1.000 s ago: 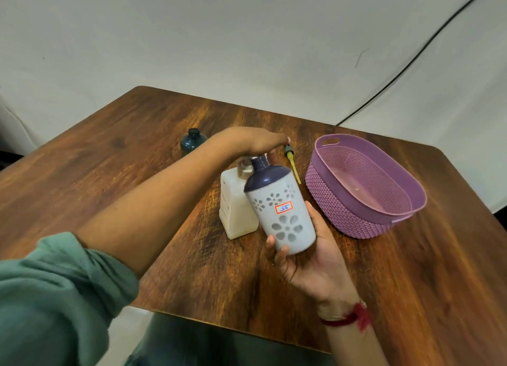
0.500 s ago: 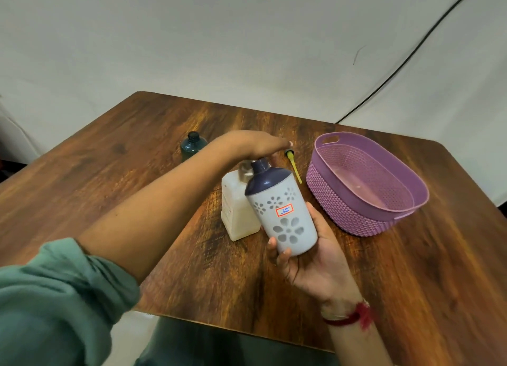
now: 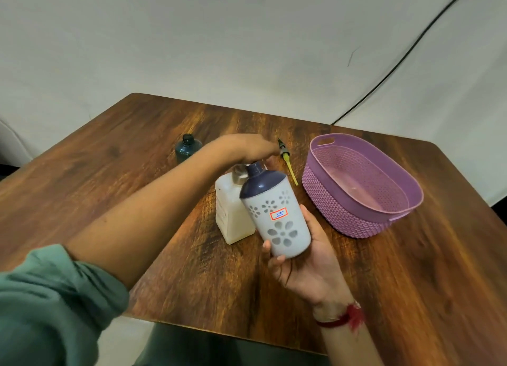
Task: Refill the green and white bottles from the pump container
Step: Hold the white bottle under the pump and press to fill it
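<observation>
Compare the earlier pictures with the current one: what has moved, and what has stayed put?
Nothing visibly changed. The left hand still rests on the pump container, the right hand still holds the white bottle beside it; green bottle and basket unmoved.
</observation>
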